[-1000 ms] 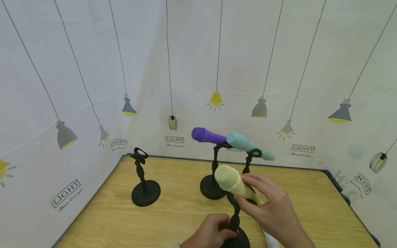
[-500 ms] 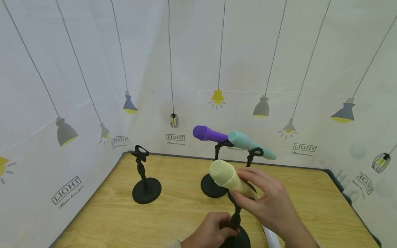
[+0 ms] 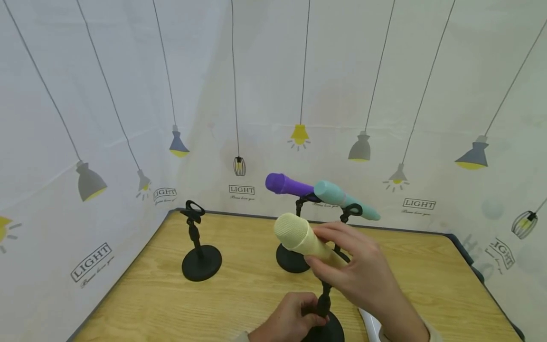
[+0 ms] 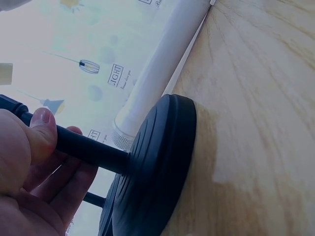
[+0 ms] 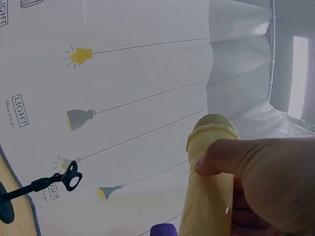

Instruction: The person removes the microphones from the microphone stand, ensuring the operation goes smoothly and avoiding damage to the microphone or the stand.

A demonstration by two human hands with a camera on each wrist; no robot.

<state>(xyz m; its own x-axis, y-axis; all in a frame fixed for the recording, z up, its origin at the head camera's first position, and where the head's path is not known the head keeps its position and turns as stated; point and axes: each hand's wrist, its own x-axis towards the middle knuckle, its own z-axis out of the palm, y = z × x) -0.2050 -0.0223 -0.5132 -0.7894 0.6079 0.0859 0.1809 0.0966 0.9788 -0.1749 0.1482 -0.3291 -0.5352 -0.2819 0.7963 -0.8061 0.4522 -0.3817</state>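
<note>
A pale yellow microphone (image 3: 305, 240) is pinched between the thumb and fingers of my right hand (image 3: 356, 263), its mesh head pointing up and left. In the right wrist view the thumb presses along the microphone body (image 5: 209, 196). Low in the head view, my left hand (image 3: 290, 316) grips the post of a black microphone stand (image 3: 325, 304). The left wrist view shows thumb and fingers round that post (image 4: 91, 150), just above its round base (image 4: 157, 167). The yellow microphone covers the top of this stand, so whether they touch I cannot tell.
Behind my hands, a purple microphone (image 3: 288, 184) and a turquoise microphone (image 3: 342, 197) rest on black stands. Another black stand (image 3: 198, 251) with a bare clip is at the left. A white microphone (image 3: 371, 325) lies beside the gripped stand. Printed cloth walls surround the wooden table (image 3: 239, 304).
My right hand has moved left and slightly up with the yellow microphone. The left hand keeps its hold on the stand's post. The view has shifted slightly.
</note>
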